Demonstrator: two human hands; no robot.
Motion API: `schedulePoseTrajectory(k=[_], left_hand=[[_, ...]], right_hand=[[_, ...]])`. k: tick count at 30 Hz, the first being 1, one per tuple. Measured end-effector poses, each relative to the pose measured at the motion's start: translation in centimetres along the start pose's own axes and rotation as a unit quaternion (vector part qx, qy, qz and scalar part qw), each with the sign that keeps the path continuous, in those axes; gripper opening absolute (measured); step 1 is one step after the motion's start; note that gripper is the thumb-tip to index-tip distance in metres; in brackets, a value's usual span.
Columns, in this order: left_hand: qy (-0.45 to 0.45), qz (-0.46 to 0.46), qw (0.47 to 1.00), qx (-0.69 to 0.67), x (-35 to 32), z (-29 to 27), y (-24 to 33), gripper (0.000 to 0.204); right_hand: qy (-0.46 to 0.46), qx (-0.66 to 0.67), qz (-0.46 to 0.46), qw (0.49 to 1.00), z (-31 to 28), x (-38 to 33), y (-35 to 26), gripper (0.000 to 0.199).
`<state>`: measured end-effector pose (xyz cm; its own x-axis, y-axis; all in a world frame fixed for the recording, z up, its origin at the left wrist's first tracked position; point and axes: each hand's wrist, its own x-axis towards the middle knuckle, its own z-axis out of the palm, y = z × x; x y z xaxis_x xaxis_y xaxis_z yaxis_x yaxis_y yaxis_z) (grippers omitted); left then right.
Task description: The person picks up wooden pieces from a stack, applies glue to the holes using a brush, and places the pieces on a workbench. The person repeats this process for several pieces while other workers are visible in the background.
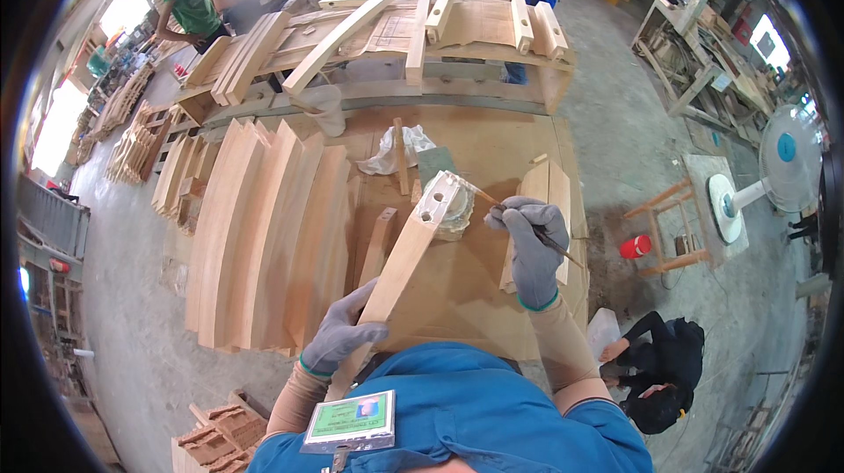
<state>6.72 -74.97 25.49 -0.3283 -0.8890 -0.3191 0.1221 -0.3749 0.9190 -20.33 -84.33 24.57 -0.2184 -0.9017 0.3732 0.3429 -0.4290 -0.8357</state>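
My gloved left hand [338,332] wraps a pale wooden beam [400,264], which slants ahead of that grip to a white-smeared, holed end; slackening could let it swing. Rightward, my right hand [534,246] pinches a thin stick [483,197]; a slip could streak the wood.

Bright, diffuse daylight; windows [125,10] at left overexposed, with glare at the far edge. Soft shadows on the worktop [523,134]. Fisheye distortion bends straight edges near the black rim.
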Motion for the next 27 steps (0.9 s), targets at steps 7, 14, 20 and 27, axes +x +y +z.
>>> schedulePoseTrajectory(k=[7, 14, 20, 27], left_hand=[[-0.011, -0.009, 1.000, 0.005, -0.3, -0.2, 0.3, 0.091], [-0.010, -0.002, 1.000, 0.010, 0.0, -0.5, -0.3, 0.091], [-0.006, 0.001, 1.000, -0.002, 0.1, -0.3, -0.7, 0.090], [-0.002, -0.017, 1.000, -0.019, -0.3, -0.8, -1.1, 0.088]], right_hand=[[-0.008, 0.022, 0.017, 1.000, 0.2, 0.2, -0.2, 0.013], [-0.044, 0.004, -0.042, 0.998, -0.4, 0.4, 0.5, 0.020], [-0.049, 0.002, -0.083, 0.995, -0.3, 0.2, 0.6, 0.025], [-0.026, 0.014, -0.096, 0.995, 0.8, -0.3, 0.8, 0.021]])
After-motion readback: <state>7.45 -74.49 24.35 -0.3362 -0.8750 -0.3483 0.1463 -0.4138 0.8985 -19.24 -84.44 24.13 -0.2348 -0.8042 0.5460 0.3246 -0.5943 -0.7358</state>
